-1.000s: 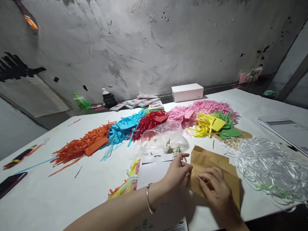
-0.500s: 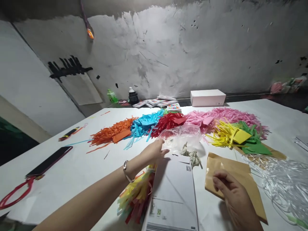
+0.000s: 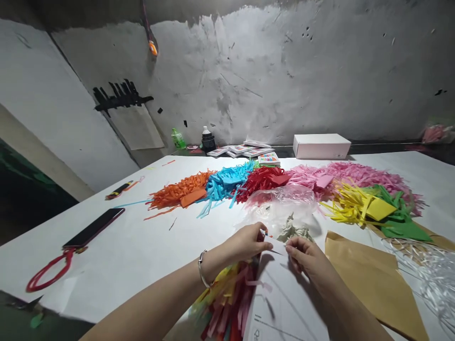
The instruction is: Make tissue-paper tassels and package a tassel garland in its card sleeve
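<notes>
Since half a second ago: left hand back from the clear bag, right hand off the brown envelope; both now met at the far edge of the white sheet. Reads as a shift from fetching to working on the sheet.

Far left on the table: a phone with a red loop. At 12 o'clock from the hands: heaps of cut paper strips, orange through blue, red, pink, yellow and green.

Left fingers pinched together on a small bright-tipped bit, too small to name. Sheet corner just at 3 o'clock of them. Mixed strips under the left wrist, at 9 o'clock of the sheet.

Right fingers closed on the sheet's far edge, touching it. Envelope at 3 o'clock of the right hand, apart from it.
</notes>
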`<state>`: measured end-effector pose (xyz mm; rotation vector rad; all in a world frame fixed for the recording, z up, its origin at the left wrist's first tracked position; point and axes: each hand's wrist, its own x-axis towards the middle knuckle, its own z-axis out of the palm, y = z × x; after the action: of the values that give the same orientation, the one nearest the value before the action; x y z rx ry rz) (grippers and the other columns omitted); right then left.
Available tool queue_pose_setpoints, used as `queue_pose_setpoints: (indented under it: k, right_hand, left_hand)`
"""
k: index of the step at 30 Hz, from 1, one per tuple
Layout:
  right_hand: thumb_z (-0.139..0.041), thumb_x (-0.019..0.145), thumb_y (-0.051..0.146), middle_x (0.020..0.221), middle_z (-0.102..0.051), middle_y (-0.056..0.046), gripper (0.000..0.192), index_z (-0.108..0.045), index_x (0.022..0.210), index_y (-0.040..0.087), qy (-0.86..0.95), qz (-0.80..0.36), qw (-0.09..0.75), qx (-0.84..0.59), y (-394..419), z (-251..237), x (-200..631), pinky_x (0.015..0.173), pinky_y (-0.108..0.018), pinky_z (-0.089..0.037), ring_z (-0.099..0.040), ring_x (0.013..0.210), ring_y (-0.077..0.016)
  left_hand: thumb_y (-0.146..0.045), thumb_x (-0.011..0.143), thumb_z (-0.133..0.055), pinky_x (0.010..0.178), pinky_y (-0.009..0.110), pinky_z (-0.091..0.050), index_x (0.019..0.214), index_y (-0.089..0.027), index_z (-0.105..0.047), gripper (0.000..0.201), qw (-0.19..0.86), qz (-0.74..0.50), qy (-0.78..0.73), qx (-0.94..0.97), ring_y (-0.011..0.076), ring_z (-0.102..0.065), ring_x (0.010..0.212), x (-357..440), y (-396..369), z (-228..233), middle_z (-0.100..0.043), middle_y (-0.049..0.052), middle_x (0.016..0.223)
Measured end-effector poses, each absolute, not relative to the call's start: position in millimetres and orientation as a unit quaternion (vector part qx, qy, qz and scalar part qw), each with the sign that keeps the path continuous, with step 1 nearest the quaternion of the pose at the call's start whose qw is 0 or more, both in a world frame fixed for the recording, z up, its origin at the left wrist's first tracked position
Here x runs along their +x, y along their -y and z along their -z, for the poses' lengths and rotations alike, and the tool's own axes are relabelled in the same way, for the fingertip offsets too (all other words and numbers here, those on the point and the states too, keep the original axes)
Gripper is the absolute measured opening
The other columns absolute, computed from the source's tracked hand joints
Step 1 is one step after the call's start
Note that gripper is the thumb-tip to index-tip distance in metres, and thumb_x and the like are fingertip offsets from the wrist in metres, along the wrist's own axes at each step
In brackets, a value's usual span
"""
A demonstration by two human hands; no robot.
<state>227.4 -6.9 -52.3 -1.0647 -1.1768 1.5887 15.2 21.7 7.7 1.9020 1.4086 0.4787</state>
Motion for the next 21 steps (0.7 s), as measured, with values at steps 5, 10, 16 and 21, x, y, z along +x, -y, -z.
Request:
queue_pose_setpoints:
  k: [5,10,16,21]
  right_hand:
    - [-0.08,0.072,0.058,0.053,-0.047,0.009,0.047,-0.055,0.08,0.019,0.44,-0.666,0.433,-0.418,11.5,51.3,229.3,0.047,-0.019,-0.027,-0.039,0.046,-0.0057]
    - [-0.079,0.075,0.057,0.053,-0.045,0.009,0.046,-0.053,0.08,0.02,0.423,-0.681,0.439,-0.406,14.6,49.4,231.9,0.046,-0.018,-0.026,-0.035,0.046,-0.0051]
    - [-0.08,0.076,0.055,0.051,-0.045,0.009,0.043,-0.057,0.082,0.019,0.439,-0.67,0.437,-0.409,24.3,38.8,249.6,0.042,-0.016,-0.028,-0.037,0.045,-0.0049]
    - [-0.081,0.073,0.055,0.047,-0.045,0.009,0.043,-0.059,0.081,0.019,0.461,-0.655,0.413,-0.433,37.4,31.0,258.6,0.033,-0.016,-0.029,-0.035,0.038,-0.0052]
  left_hand:
    - [-0.026,0.068,-0.075,0.075,0.033,-0.044,0.101,-0.018,-0.069,0.034,0.356,-0.173,-0.525,0.753,0.0262,-0.06,0.085,24.2,-20.7,-3.5,-0.067,0.005,0.087]
    - [-0.021,0.053,-0.084,0.089,0.036,-0.041,0.089,-0.02,-0.072,0.038,0.403,-0.205,-0.513,0.729,0.0309,-0.056,0.101,39.6,-23.0,-5.4,-0.065,0.006,0.093]
    - [-0.029,0.07,-0.068,0.056,0.025,-0.043,0.113,-0.019,-0.062,0.045,0.557,-0.243,-0.507,0.611,0.0174,-0.061,0.069,43.4,-10.2,-11.7,-0.066,0.003,0.09]
    - [-0.028,0.07,-0.062,0.052,0.024,-0.046,0.1,-0.023,-0.055,0.032,0.697,-0.267,-0.502,0.436,0.0145,-0.061,0.057,46.5,11.0,-14.1,-0.063,-0.001,0.076]
